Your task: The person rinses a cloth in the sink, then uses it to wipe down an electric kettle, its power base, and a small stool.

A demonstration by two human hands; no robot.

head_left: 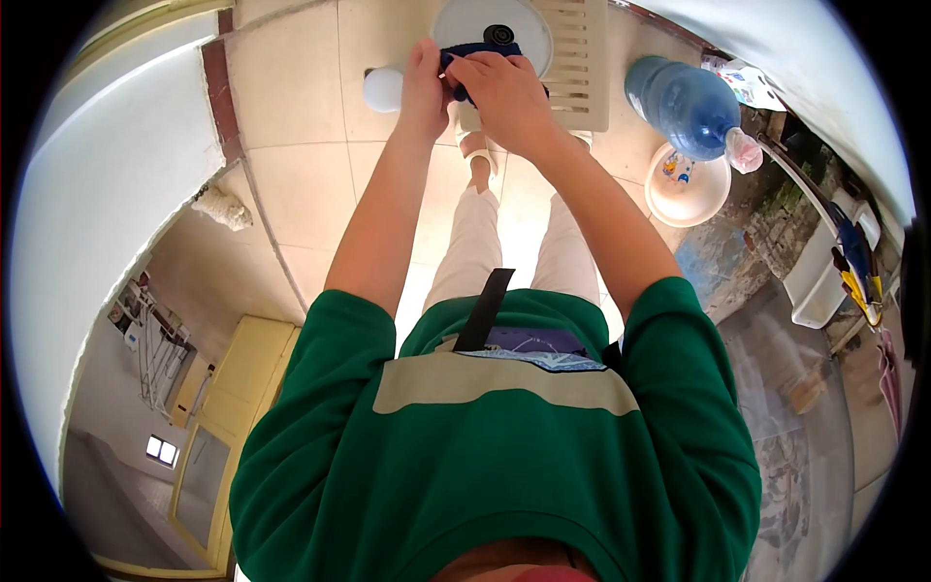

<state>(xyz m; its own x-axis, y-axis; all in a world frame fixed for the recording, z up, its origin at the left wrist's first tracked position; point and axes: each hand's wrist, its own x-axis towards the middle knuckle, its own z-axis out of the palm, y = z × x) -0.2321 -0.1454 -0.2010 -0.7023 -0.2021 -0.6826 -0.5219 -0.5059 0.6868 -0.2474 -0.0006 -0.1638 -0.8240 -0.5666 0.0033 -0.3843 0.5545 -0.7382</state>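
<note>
Both hands work close together on a dark blue, cloth-like item (pixel 475 48) at the top of the head view. My left hand (pixel 424 92) is closed at the item's left end, its fingers partly hidden. From the right, my right hand (pixel 504 97) bends its fingers over the item and grips it; the item's exact kind is hard to make out. Just beyond them is a round black piece (pixel 499 36) with a ringed face. Underneath lies a round white surface (pixel 535 39), resting on a cream slatted plastic stool (pixel 599 87).
A small white round object (pixel 384 90) is left of my hands. To the right, a big blue water bottle (pixel 684 107) lies tilted by a white basin (pixel 713 202). Farther right are a white tray (pixel 810 286) and yellow-and-black handled tools (pixel 855 267). A pale wall (pixel 126 194) borders the left.
</note>
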